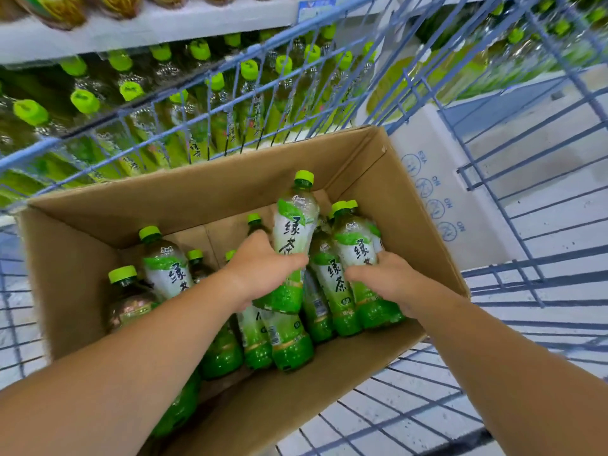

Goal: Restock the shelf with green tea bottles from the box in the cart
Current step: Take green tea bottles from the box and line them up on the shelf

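An open brown cardboard box [204, 195] sits in the blue wire cart [513, 278] and holds several green tea bottles with lime caps. My left hand [263, 268] grips one bottle [292, 232] around its middle, lifted above the others with its cap pointing away from me. My right hand [385, 274] grips another bottle [357, 248] at the right side of the box. More bottles [164, 268] lie and stand at the left of the box. The shelf [158, 87] beyond the cart is lined with rows of the same bottles.
A white carton [437, 179] with blue print stands in the cart to the right of the box. The cart's wire wall [230, 103] rises between the box and the shelf. An upper shelf edge [148, 31] carries other bottles. Light floor shows through the cart's wire bottom.
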A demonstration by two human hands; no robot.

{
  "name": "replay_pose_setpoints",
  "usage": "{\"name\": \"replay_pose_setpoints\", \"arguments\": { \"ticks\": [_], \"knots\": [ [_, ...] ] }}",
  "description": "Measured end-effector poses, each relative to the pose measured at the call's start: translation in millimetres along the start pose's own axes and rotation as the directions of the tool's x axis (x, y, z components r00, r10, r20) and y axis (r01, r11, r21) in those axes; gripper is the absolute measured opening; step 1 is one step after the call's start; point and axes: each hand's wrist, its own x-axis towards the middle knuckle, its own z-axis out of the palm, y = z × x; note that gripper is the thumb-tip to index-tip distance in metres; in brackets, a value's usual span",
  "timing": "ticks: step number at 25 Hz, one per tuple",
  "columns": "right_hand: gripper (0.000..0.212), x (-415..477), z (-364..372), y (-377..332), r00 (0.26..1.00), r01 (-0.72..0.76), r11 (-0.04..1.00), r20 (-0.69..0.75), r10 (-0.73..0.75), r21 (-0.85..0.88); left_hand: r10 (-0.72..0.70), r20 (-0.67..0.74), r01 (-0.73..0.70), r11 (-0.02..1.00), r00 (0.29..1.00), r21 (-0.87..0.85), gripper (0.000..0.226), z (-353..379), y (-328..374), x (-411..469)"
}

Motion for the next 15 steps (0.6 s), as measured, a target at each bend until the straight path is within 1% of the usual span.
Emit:
{"name": "replay_pose_setpoints", "arguments": {
  "ticks": [1,2,3,4,5,6,7,8,12,15],
  "knots": [
    [0.090,-8.7,3.0,-3.8,1.000,0.005,0.999,0.017,-0.006,0.045,0.007,0.008,-0.007,1.000,1.000,0.009,0.045,-5.0,0.3,-5.3],
    [0.085,-14.1,7.2,-7.0,1.000,0.012,0.996,0.016,-0.014,0.093,0.014,0.020,-0.015,1.000,1.000,0.012,0.045,-10.9,1.3,-11.0],
    [0.073,-19.8,11.5,-10.2,1.000,0.019,0.990,0.006,-0.020,0.137,0.021,0.032,-0.022,1.000,0.999,0.015,0.047,-17.3,3.5,-16.9],
    [0.051,-27.8,17.3,-14.3,0.999,0.051,0.984,-0.014,-0.049,0.173,0.050,0.044,-0.051,0.999,0.998,0.013,0.047,-24.8,5.1,-22.8],
    [0.029,-38.1,23.7,-19.6,0.996,0.085,0.975,-0.027,-0.081,0.203,0.090,0.052,-0.091,0.996,0.995,0.006,0.042,-32.2,6.7,-27.4],
    [0.018,-44.9,31.1,-22.6,0.992,0.125,0.966,-0.045,-0.118,0.228,0.133,0.059,-0.133,0.991,0.989,-0.003,0.033,-39.8,6.4,-32.0],
    [0.017,-52.7,39.9,-26.8,0.987,0.155,0.956,-0.069,-0.142,0.251,0.164,0.059,-0.164,0.986,0.985,-0.011,0.024,-48.1,6.4,-38.7],
    [0.014,-59.9,50.1,-30.9,0.983,0.174,0.950,-0.099,-0.153,0.257,0.185,0.056,-0.184,0.983,0.981,-0.022,0.021,-56.7,5.7,-45.4],
    [0.017,-93.1,92.4,-55.0,0.967,0.241,0.917,-0.161,-0.199,0.317,0.220,-0.004,-0.220,0.975,0.976,-0.039,0.021,-100.1,0.1,-77.2],
    [0.026,-118.2,117.1,-74.3,0.949,0.298,0.899,-0.203,-0.243,0.319,0.215,-0.052,-0.218,0.974,0.975,-0.054,0.024,-137.7,-8.9,-99.5]
  ]
}}
